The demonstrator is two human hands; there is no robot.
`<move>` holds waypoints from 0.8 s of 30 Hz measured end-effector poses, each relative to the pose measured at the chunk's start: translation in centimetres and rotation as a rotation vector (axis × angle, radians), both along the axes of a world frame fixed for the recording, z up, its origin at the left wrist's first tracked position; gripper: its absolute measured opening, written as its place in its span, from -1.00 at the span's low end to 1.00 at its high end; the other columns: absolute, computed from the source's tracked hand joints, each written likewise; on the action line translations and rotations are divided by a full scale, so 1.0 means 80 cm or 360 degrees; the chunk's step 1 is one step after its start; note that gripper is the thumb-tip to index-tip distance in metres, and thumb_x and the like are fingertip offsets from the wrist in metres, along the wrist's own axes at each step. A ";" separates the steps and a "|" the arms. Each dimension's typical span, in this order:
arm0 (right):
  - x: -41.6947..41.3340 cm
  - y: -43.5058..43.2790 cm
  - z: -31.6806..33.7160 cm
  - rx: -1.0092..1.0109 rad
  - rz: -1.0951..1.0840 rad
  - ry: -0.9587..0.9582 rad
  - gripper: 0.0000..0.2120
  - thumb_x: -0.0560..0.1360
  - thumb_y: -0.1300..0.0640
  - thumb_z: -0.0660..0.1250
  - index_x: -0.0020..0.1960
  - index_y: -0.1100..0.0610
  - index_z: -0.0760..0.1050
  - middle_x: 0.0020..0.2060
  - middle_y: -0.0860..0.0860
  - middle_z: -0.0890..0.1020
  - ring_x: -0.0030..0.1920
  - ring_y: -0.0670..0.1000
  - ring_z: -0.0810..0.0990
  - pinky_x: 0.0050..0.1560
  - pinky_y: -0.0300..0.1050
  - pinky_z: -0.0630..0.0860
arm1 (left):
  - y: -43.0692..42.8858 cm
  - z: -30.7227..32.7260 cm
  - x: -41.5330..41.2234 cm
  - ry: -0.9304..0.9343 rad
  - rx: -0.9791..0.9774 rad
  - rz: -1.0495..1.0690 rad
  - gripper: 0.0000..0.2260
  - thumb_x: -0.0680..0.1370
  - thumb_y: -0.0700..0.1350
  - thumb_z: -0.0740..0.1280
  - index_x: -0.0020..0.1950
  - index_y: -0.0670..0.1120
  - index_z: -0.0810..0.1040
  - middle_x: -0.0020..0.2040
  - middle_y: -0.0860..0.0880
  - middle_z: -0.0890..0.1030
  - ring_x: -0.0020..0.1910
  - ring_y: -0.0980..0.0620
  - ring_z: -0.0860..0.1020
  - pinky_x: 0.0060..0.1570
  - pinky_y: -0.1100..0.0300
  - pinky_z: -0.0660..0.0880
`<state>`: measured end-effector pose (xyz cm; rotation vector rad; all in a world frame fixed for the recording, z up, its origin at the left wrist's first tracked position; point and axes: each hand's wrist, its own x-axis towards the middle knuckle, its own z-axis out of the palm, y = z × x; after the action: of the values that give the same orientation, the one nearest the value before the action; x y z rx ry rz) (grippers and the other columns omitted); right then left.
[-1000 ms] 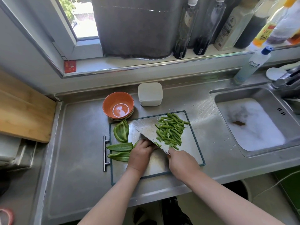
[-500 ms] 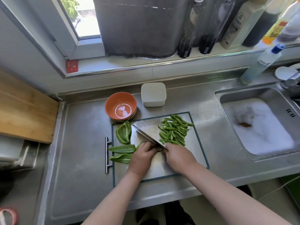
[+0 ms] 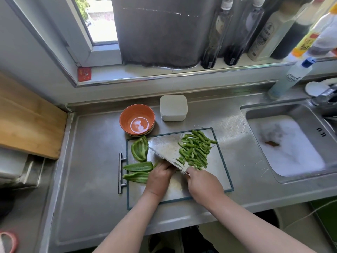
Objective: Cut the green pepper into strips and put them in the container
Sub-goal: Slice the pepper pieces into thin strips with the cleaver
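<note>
The steel counter point(image 3: 87, 170) runs under both hands, with the sink point(image 3: 273, 111), foam-covered inside, well off to the right of the right hand point(image 3: 202, 185). A wooden board point(image 3: 27, 121) lies far to the left of the left hand point(image 3: 159, 177). Both hands are over the grey-framed cutting board point(image 3: 175, 190), whose metal handle sticks out on the left-hand side.

The right hand is wrapped in a fist round the handle of a cleaver point(image 3: 166, 148). The handle itself is hidden in the grip, and the broad blade slants away from the hands towards the far left. The left hand sits just beside the right one, fingers curled down with the knuckles against the blade's flat side, holding down a pepper piece point(image 3: 155, 164) of which only a green sliver shows past the fingertips.

The heap of cut pepper strips point(image 3: 196, 150) lies on the cutting board just beyond the right hand, on the blade's right side. None of it is in the white lidded container point(image 3: 173, 107), which stands on the counter beyond both hands, next to an orange bowl point(image 3: 127, 117) beyond the left hand.

3 uncut pepper slabs lie left of the left hand: 1 point(image 3: 139, 150) further away, by the blade's tip, and 2 point(image 3: 137, 166) point(image 3: 135, 177) close beside the knuckles.
</note>
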<state>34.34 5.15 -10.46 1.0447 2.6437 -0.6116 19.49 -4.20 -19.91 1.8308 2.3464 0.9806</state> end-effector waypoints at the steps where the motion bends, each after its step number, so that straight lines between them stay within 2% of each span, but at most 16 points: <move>1: 0.004 -0.001 0.002 0.0003 -0.0011 0.0003 -0.83 0.62 0.13 0.08 0.09 0.08 0.42 -0.12 0.10 0.62 -0.16 0.20 0.54 -0.29 -0.01 0.28 | 0.000 0.000 0.000 -0.0012 0.0011 0.0006 -0.79 0.48 -0.09 0.32 0.02 -0.02 0.71 0.03 -0.05 0.63 0.06 -0.06 0.52 -0.06 0.14 0.51; 7: 0.023 -0.005 0.011 0.0003 -0.0043 -0.0009 -0.83 0.63 0.09 0.07 0.08 0.07 0.43 -0.13 0.09 0.62 -0.15 0.20 0.56 -0.28 -0.02 0.29 | 0.000 0.001 0.000 -0.0019 0.0025 0.0005 -0.80 0.48 -0.12 0.32 0.01 -0.04 0.72 0.04 -0.04 0.64 0.06 -0.04 0.49 -0.07 0.19 0.48; 11: 0.024 -0.008 0.016 0.0017 -0.0066 -0.0040 -0.84 0.64 0.09 0.06 0.09 0.06 0.41 -0.13 0.09 0.61 -0.23 0.16 0.43 -0.28 -0.03 0.26 | -0.001 -0.001 -0.002 -0.0042 -0.0011 -0.0002 -0.81 0.47 -0.13 0.36 0.03 -0.04 0.71 0.04 -0.03 0.65 0.06 -0.04 0.51 -0.08 0.14 0.53; 15: 0.020 -0.008 0.013 0.0004 -0.0080 -0.0078 -0.90 0.63 0.15 0.05 0.01 0.06 0.33 -0.25 0.06 0.47 -0.25 0.18 0.42 -0.32 -0.02 0.22 | 0.001 0.002 -0.002 -0.0058 0.0013 -0.0033 -0.78 0.50 -0.12 0.32 0.07 -0.01 0.70 0.07 -0.01 0.63 0.05 -0.05 0.52 -0.07 0.17 0.53; 21: 0.018 -0.004 0.001 0.0006 -0.0065 -0.0072 -0.88 0.61 0.17 0.08 0.07 0.07 0.37 -0.25 0.06 0.49 -0.27 0.19 0.43 -0.32 -0.02 0.27 | 0.001 0.005 -0.001 -0.0051 0.0027 -0.0017 -0.79 0.49 -0.11 0.32 0.05 0.00 0.71 0.04 -0.01 0.64 0.02 -0.05 0.52 -0.14 0.18 0.53; 24: 0.021 -0.002 -0.002 -0.0002 -0.0061 -0.0058 -0.89 0.62 0.15 0.08 0.07 0.06 0.37 -0.27 0.04 0.47 -0.28 0.18 0.42 -0.36 -0.02 0.23 | 0.002 0.003 -0.001 -0.0053 0.0027 -0.0018 -0.79 0.48 -0.13 0.32 0.02 -0.02 0.72 0.02 -0.01 0.65 0.00 -0.04 0.52 -0.13 0.18 0.52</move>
<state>36.05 4.98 -10.64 1.0977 2.5976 -0.5960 19.39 -4.05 -19.66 1.8165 2.3135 1.0247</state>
